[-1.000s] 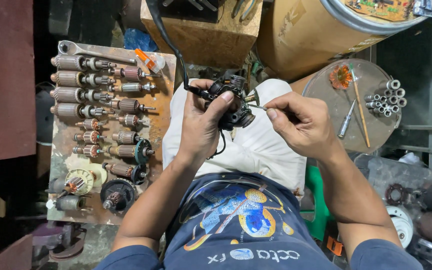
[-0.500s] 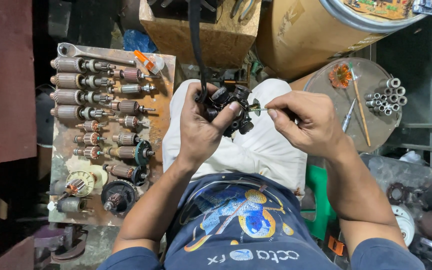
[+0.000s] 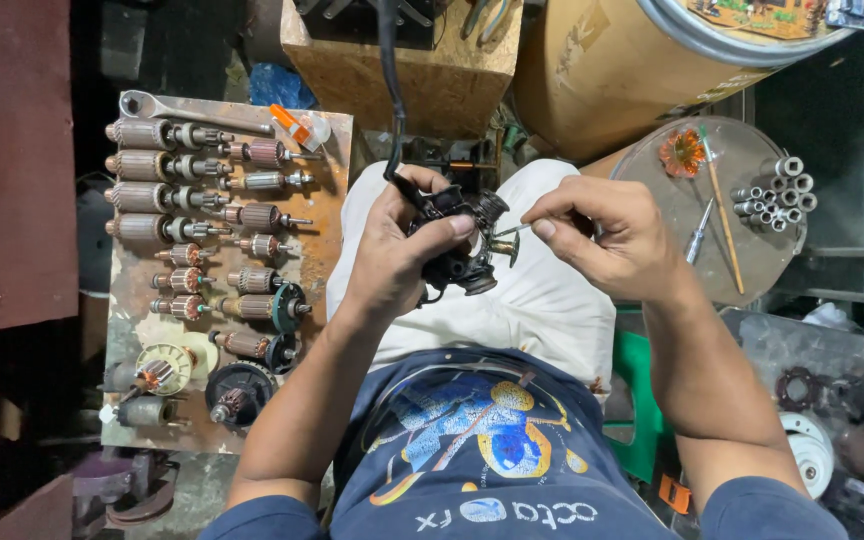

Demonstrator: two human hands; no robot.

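A black motor housing (image 3: pixel 457 245) is clasped in the closed grip of the left hand (image 3: pixel 397 250), over the lap, its black cable (image 3: pixel 389 90) running up and away. A thin metal tool (image 3: pixel 512 230) is pinched shut in the right hand (image 3: pixel 617 240), its tip at the housing's right side. Since a second ago the housing has been turned slightly and the cable swung upright, so another face is presented. Both wrists are bent inward. Left of the grip, armatures (image 3: pixel 147 165) lie in rows on a rusty worktop (image 3: pixel 327 240); right of it, a screwdriver (image 3: pixel 697 232) rests on a round lid (image 3: pixel 752 270).

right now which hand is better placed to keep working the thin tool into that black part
Right. The right hand already pinches the thin tool, its tip at the black motor part; the left hand is wrapped around that part, steadying it.
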